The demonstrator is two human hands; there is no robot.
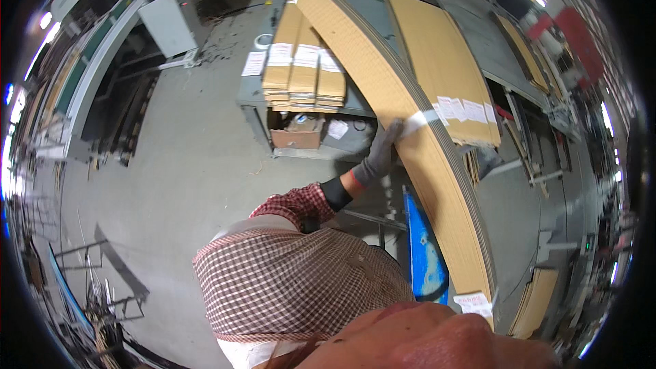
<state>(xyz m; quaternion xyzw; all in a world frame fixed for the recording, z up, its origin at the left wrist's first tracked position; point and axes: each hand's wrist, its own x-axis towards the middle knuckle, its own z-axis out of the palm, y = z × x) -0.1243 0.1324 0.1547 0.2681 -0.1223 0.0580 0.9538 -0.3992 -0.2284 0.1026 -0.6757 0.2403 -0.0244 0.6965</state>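
A long bundle of flat brown cardboard strips (437,178) slants across the view, from the far table down to the lower right beside me. White bands (418,121) wrap it near its middle and far end, and a white label (473,303) sits at its near end. My left hand (380,153), in a grey glove, is closed against the bundle's left side by the middle band. Part of its grip is hidden. My right hand does not show. Shorter banded cardboard stacks (304,78) with white labels lie on the table left of the bundle.
The grey worktable (250,98) also bears a wider cardboard stack (437,48) and a tape roll (262,42). Beneath it stands an open carton (295,139). A blue metal part (425,253) is close beside me. A machine (167,24) stands far left; another table (471,31) is at far right.
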